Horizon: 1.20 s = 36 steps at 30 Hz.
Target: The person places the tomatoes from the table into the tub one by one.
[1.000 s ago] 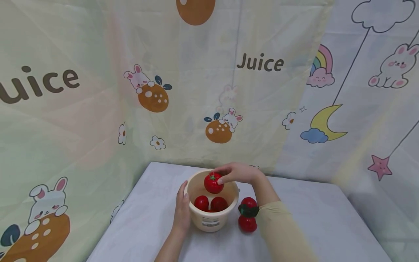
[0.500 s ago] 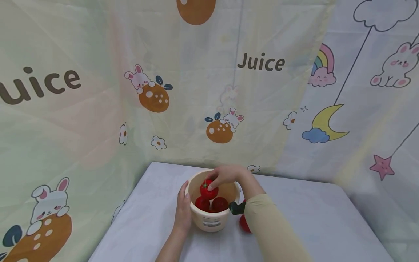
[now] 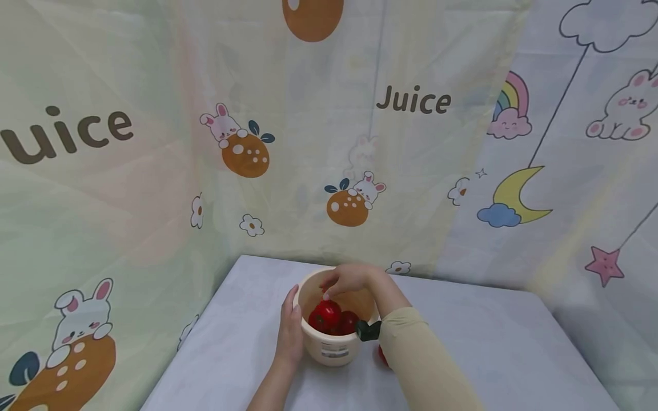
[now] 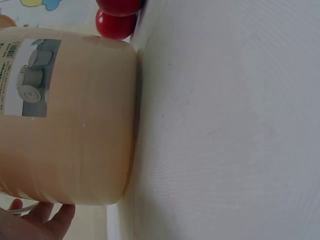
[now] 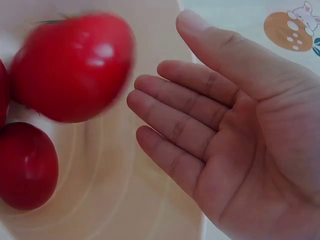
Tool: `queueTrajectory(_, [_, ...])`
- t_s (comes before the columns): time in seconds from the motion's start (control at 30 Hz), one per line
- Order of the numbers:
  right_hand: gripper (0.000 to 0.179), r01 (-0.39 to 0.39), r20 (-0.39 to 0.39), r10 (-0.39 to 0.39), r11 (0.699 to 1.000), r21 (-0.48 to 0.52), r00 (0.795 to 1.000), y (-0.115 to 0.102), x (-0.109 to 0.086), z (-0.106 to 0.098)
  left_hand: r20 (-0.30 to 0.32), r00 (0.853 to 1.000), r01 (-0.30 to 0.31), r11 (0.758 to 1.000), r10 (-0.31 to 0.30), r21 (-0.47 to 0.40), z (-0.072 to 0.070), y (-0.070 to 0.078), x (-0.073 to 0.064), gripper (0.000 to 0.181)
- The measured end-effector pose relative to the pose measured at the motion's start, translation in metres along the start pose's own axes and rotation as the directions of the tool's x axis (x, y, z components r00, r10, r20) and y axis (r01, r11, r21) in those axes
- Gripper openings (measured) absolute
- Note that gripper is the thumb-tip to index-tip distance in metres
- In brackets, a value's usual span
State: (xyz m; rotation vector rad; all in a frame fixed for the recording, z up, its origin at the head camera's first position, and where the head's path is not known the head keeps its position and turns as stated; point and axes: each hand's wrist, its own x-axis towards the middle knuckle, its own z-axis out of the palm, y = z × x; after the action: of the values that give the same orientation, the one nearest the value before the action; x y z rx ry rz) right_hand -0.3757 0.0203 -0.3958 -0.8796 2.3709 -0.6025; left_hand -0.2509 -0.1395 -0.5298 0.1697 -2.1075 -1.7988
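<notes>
A cream plastic bucket point(image 3: 334, 349) stands upright on the table, with several red tomatoes in it. My left hand point(image 3: 291, 337) rests against the bucket's left side, its fingertips touching the outer wall in the left wrist view. Inside the rim, my right hand point(image 5: 225, 125) has its fingers extended and holds nothing. Just beyond those fingers is a blurred tomato point(image 5: 75, 67), on top of the others in the head view. A smaller-looking tomato point(image 5: 27, 165) lies lower by the bucket wall.
Two red tomatoes point(image 4: 115, 25) sit outside the bucket, to its right, mostly hidden by my right sleeve point(image 3: 421, 342) in the head view. The white-covered table point(image 3: 478, 337) meets a printed cloth backdrop point(image 3: 288, 114) behind.
My right hand has lowered a tomato into the bucket and let it go; the fingers now stand apart from it. My left hand has stayed on the bucket's side.
</notes>
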Motion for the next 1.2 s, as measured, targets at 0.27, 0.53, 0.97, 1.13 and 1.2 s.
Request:
queueTrajectory(0.27, [0.042,0.006,-0.032,-0.006,1.0,-0.009,0.999,0.008,-0.009,0.0,0.003,1.0,0.0,1.0,0.0,0.006,0.002,0.001,0.0,0.048])
queueTrajectory(0.53, [0.047,-0.007,-0.101,0.015,0.997,0.073,0.995,0.023,-0.02,-0.002,0.011,1.0,0.016,1.0,-0.016,0.002,0.002,-0.004,0.001,0.049])
queueTrajectory(0.97, [0.045,0.088,-0.221,-0.026,0.958,0.274,0.975,0.052,-0.065,-0.006,-0.005,1.0,-0.025,1.0,0.025,-0.006,0.002,-0.006,0.003,0.049])
queueTrajectory(1.13, [0.043,0.083,-0.312,0.024,0.942,0.326,0.95,0.067,-0.085,-0.001,-0.017,1.0,-0.017,1.0,0.017,-0.002,0.003,-0.005,0.002,0.048])
queueTrajectory(1.2, [0.044,0.079,-0.339,0.048,0.933,0.351,0.94,0.075,-0.093,0.002,-0.022,1.0,-0.011,1.0,0.011,-0.002,0.003,-0.004,0.001,0.048])
